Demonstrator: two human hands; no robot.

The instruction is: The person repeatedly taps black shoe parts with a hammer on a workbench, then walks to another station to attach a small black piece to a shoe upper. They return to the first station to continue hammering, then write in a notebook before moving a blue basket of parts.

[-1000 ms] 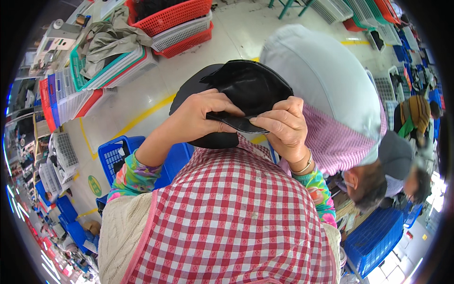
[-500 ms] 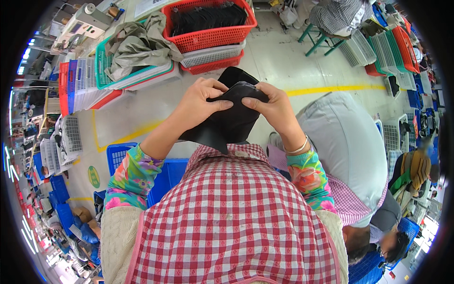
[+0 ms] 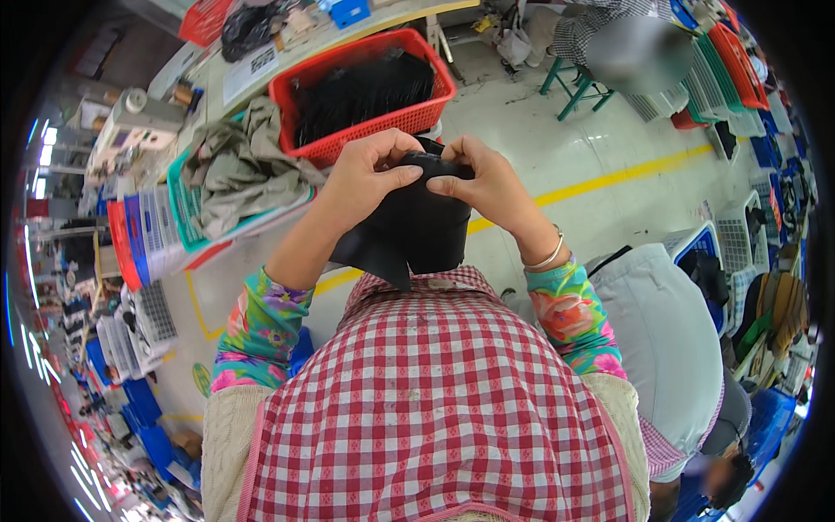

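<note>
A limp black leather-like piece hangs in front of my chest, with a pointed flap at its lower left. My left hand pinches its upper edge between thumb and fingers. Close beside it, my right hand grips the same edge, thumb toward the left one. Between the two thumbs the edge looks bunched or folded over. The fingers behind the material are partly hidden. Past my hands stands a red basket packed with black pieces.
Left of the red basket, grey-green cloth lies in a teal basket. A sewing machine sits on the bench behind. A person in grey trousers bends close at my right. Another sits on a green stool.
My hands have come closer together on the black piece's upper edge, which now looks more bunched between the thumbs. The view has shifted, showing more of the bench beyond the red basket.
</note>
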